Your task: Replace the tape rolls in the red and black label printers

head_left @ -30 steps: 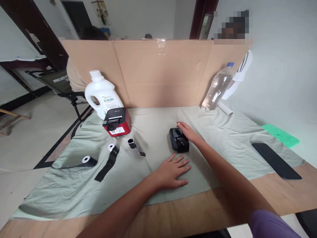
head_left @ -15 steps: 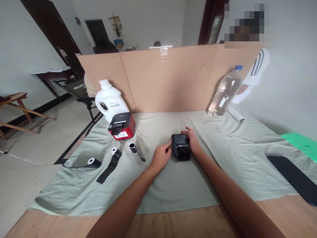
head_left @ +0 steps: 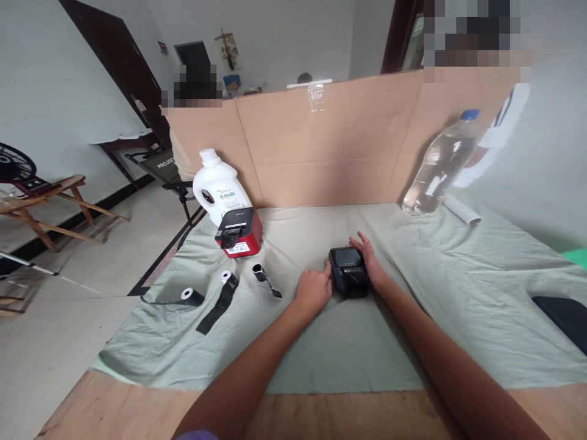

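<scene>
Head view — looking down on a wooden surface (head_left: 348,417), pale green cloth (head_left: 351,351) on top, cardboard screen (head_left: 325,150) behind. Right hand (head_left: 373,267) loosely open, alongside a black device (head_left: 351,278) mid-cloth; left hand (head_left: 314,288) mostly curled, forefinger at the device's left edge — whether gripping, cannot tell. Off to the left, three small black rolls (head_left: 224,298).

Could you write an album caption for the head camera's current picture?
Left hand and right hand flank a black device on green cloth, a cardboard screen standing behind.
</scene>
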`<state>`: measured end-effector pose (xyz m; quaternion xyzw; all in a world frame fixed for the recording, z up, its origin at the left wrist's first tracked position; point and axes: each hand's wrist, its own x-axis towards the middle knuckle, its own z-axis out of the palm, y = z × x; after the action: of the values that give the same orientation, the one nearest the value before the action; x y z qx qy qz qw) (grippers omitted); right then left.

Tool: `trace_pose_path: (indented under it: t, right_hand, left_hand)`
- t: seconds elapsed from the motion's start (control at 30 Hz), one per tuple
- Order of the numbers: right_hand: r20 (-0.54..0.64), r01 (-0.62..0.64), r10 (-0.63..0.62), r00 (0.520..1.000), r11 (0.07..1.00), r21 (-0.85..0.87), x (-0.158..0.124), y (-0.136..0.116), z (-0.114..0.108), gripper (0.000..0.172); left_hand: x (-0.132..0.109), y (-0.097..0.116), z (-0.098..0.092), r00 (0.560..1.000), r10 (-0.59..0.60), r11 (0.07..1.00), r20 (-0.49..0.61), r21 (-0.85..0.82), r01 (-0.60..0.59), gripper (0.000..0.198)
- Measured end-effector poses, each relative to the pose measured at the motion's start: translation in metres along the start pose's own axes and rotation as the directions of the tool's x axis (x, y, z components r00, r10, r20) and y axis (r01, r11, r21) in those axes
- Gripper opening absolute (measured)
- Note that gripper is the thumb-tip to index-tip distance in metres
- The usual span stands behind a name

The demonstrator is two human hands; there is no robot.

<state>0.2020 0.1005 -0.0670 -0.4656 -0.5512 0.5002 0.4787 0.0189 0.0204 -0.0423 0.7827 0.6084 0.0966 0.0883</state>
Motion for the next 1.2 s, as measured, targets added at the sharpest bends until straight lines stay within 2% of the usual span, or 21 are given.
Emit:
trace_pose_path:
  t: [0.43,0.73,0.97,1.2]
  right_hand:
    - [-0.056,0.023,-0.021,0.998,0.998,0.052,-0.006,-0.006,0.004,0.087]
    - [-0.081,0.052,-0.047,0.996,0.997,0.058,-0.003,-0.001,0.004,0.087]
    - [-0.089,0.065,-0.055,0.995,0.992,0.11,0.0,0.004,0.002,0.085]
    - [-0.101,0.066,-0.052,0.994,0.988,0.141,0.002,0.008,0.002,0.08]
  left_hand:
    - [-0.001,0.001,-0.004,1.0,0.006,1.0,-0.02,0.011,-0.006,0.055]
    - [-0.001,0.001,0.0,0.999,0.003,1.0,-0.034,0.002,-0.003,0.055]
    - [-0.003,0.002,0.0,1.0,0.0,0.997,-0.03,0.079,0.003,0.055]
    - [-0.003,0.002,0.002,0.997,0.055,0.989,-0.045,0.143,-0.048,0.055]
